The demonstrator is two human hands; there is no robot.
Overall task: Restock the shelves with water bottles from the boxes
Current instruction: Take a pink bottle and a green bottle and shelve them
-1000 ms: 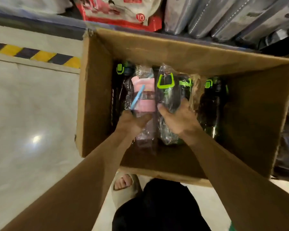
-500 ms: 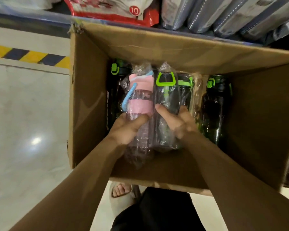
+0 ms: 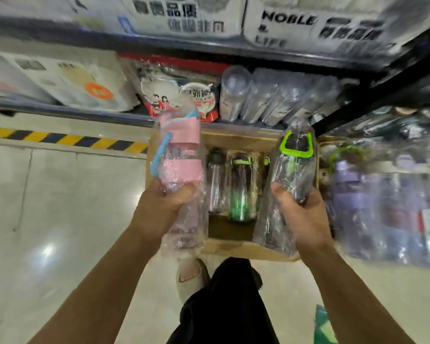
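Stretching below stocked shelves [image 3: 209, 49], a pale glossy floor [image 3: 60, 207] is carrying an open cardboard box [image 3: 233, 249]. The left hand [image 3: 159, 209] is gripping a film-wrapped pink-lidded bottle [image 3: 181, 155], the right hand [image 3: 305, 217] a dark green-handled bottle [image 3: 293, 170], each curling round its bottle. Both bottles, inside the box earlier, are now hovering above it.

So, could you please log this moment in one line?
left hand grips pink-capped wrapped clear bottle | right hand grips green-handled wrapped dark bottle | both over cardboard box
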